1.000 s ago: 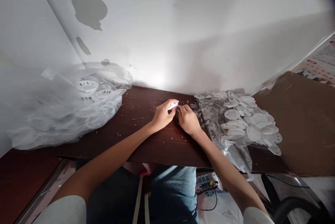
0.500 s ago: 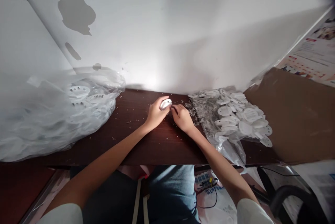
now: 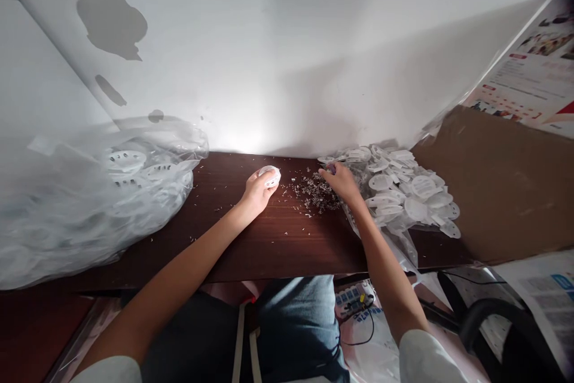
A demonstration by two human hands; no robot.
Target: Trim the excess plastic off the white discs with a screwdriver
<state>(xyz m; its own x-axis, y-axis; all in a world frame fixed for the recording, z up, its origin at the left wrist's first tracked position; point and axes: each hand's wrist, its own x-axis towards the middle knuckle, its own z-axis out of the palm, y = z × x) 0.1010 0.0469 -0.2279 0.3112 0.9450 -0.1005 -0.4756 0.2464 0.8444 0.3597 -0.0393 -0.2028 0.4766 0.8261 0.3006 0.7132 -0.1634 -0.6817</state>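
Note:
A white oval plastic piece (image 3: 271, 175) with small dark marks is held in my left hand (image 3: 256, 190), fingers wrapped round its edge, above the dark wooden table. My right hand (image 3: 343, 181) is off to the right with its fingers curled together. It hovers at the edge of a scattered heap of tiny metallic bits (image 3: 317, 193). A small dark purplish spot shows at its fingertips; what it is I cannot make out. Just right of that hand lies a pile of similar white oval pieces (image 3: 417, 210) on clear plastic.
At the left stands a large clear plastic bag (image 3: 89, 215) full of white oval pieces with dark parts. Tiny bits are strewn over the dark table (image 3: 251, 251). A white wall (image 3: 251, 72) rises behind, and a brown cardboard panel (image 3: 502, 192) bounds the right.
My right hand has left the white oval piece and moved right to the heap of tiny bits. My left hand still holds the piece, now turned with more of its face showing.

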